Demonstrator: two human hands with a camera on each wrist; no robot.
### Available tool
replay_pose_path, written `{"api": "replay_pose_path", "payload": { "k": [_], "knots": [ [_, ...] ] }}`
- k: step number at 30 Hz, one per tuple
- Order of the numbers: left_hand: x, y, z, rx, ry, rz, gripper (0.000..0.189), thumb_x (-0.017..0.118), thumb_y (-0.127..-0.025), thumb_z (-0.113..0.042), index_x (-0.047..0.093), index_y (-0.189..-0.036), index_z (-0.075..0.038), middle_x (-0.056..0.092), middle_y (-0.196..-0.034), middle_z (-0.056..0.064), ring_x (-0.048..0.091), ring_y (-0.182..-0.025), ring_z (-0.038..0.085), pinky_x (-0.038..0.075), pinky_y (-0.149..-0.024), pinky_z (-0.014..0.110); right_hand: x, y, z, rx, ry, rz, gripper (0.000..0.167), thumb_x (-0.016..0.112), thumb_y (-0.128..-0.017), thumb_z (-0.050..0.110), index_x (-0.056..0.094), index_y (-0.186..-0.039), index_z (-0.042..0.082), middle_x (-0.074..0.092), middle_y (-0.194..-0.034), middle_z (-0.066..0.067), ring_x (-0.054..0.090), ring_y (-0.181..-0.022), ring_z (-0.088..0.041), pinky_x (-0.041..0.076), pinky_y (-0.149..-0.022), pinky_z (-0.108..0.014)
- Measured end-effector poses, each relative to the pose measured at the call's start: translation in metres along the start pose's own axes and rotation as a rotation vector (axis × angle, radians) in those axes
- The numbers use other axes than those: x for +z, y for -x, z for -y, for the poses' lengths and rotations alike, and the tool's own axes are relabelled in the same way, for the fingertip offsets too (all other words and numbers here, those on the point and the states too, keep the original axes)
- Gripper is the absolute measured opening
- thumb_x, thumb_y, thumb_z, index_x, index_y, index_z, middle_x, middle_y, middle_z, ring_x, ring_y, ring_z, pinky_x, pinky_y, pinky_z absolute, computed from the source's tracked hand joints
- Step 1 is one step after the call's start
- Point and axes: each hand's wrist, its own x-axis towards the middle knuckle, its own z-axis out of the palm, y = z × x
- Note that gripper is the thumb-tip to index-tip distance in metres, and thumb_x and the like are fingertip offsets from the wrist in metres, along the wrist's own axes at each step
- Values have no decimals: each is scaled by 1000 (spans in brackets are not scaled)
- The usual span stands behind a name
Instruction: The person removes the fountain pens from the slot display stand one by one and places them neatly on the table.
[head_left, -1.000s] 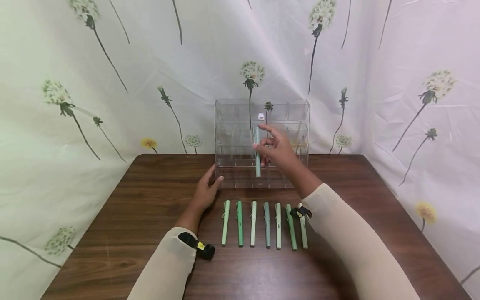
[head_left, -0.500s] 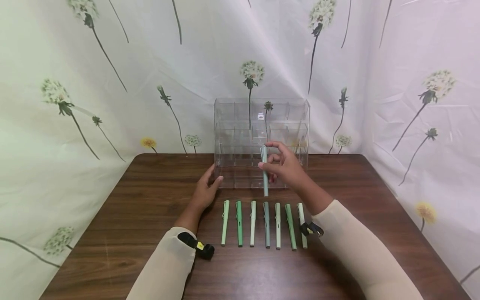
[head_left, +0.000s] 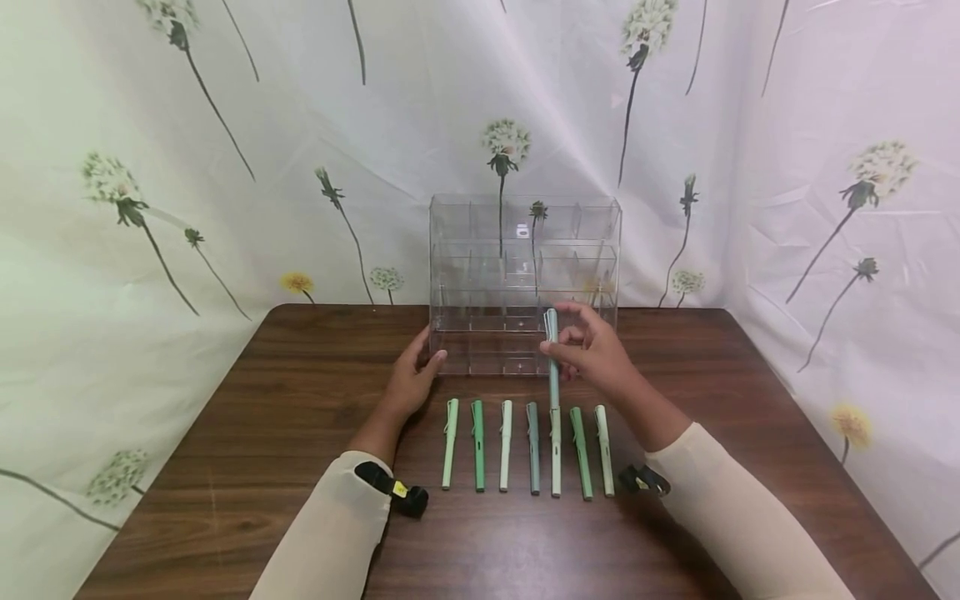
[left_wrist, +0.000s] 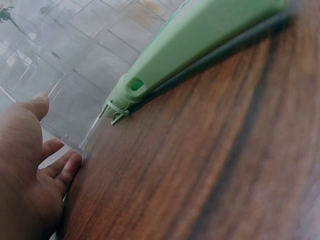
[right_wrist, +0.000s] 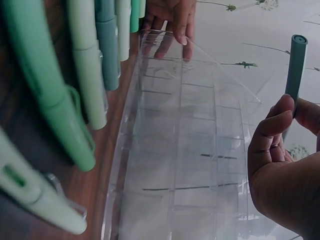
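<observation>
My right hand point(head_left: 596, 358) pinches a blue-grey pen point(head_left: 554, 385) between thumb and fingers, with its clip end up. The pen is upright in front of a clear acrylic organizer point(head_left: 452, 271), and its lower end overlaps a pale green pen point(head_left: 556, 454) in the head view. In the right wrist view the held pen point(right_wrist: 297, 60) shows one flat end. My left hand point(head_left: 412, 383) holds the organizer's left side near the bottom, thumb at the front and fingers round the edge. The left wrist view shows those fingers point(left_wrist: 67, 167) at its lower corner.
Several capped pens lie in a row before the organizer, among them a light green pen point(head_left: 450, 446), a bright green pen point(head_left: 479, 450) and a blue-grey pen point(head_left: 534, 450). The wooden table point(head_left: 262, 442) meets a flower-printed curtain point(head_left: 255, 242) behind.
My right hand has drawn the blue-grey pen away from the organizer's front, downward and to the right, toward the row of pens. The left hand has stayed on the organizer.
</observation>
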Motion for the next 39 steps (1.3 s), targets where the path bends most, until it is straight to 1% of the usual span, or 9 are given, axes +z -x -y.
{"api": "replay_pose_path", "payload": {
  "k": [7, 14, 19, 21, 26, 30, 33, 36, 39],
  "knots": [
    [0, 0, -1, -16, 4, 6, 68, 60, -115, -29, 30, -175, -20, 47, -168, 24, 54, -148, 44, 46, -118, 61, -13, 14, -10, 19, 10, -7, 67, 79, -101, 12, 46, -158, 18, 65, -79, 0, 58, -55, -15, 56, -54, -37],
    [2, -1, -1, -44, 18, 2, 70, 60, -114, -25, 27, -175, -18, 45, -169, 26, 52, -149, 47, 43, -120, 63, -28, 29, -22, 63, 43, -30, 68, 80, -100, 13, 44, -159, 16, 66, -80, -2, 60, -58, -18, 61, -59, -43],
    [3, 0, -3, -51, 9, -1, 68, 58, -115, -24, 26, -175, -17, 41, -173, 23, 51, -149, 47, 43, -121, 64, -39, 40, -28, 92, 65, -35, 71, 81, -100, 13, 42, -159, 11, 66, -79, -4, 59, -59, -17, 61, -61, -42],
    [3, 0, -3, -45, 5, -3, 68, 59, -115, -24, 27, -175, -17, 41, -173, 22, 51, -150, 47, 43, -121, 64, -43, 44, -30, 103, 89, -42, 72, 82, -99, 14, 41, -159, 8, 66, -78, -4, 60, -59, -19, 60, -60, -41],
    [1, 0, 0, -44, 0, -9, 69, 62, -114, -26, 30, -175, -19, 47, -169, 23, 53, -149, 46, 45, -120, 62, -50, 55, -35, 149, 137, -57, 72, 82, -98, 12, 42, -157, 5, 67, -77, -5, 65, -58, -26, 61, -58, -44],
    [2, 0, 0, -57, -5, -10, 68, 59, -115, -24, 27, -175, -18, 48, -167, 27, 53, -148, 47, 45, -119, 63, -54, 63, -38, 185, 142, -48, 73, 82, -97, 9, 40, -157, 3, 66, -77, -7, 66, -57, -23, 62, -58, -42],
    [3, 2, -7, -71, -6, -8, 67, 57, -116, -22, 26, -175, -15, 46, -167, 29, 51, -149, 49, 43, -120, 65, -59, 68, -42, 205, 162, -39, 75, 82, -97, 8, 40, -158, 2, 66, -76, -9, 66, -57, -23, 62, -58, -42],
    [3, 7, -20, -75, -2, -3, 66, 56, -116, -19, 26, -175, -12, 46, -166, 31, 51, -149, 51, 43, -120, 66, -64, 74, -46, 218, 190, -32, 75, 82, -96, 6, 40, -158, 0, 67, -76, -11, 66, -58, -25, 62, -57, -42],
    [2, 12, -32, -62, -16, 6, 66, 55, -116, -18, 25, -175, -9, 46, -165, 33, 51, -148, 51, 43, -119, 65, -68, 79, -50, 232, 216, -22, 76, 82, -95, 4, 40, -158, -2, 69, -78, -12, 68, -58, -26, 62, -57, -43]
  ]
}}
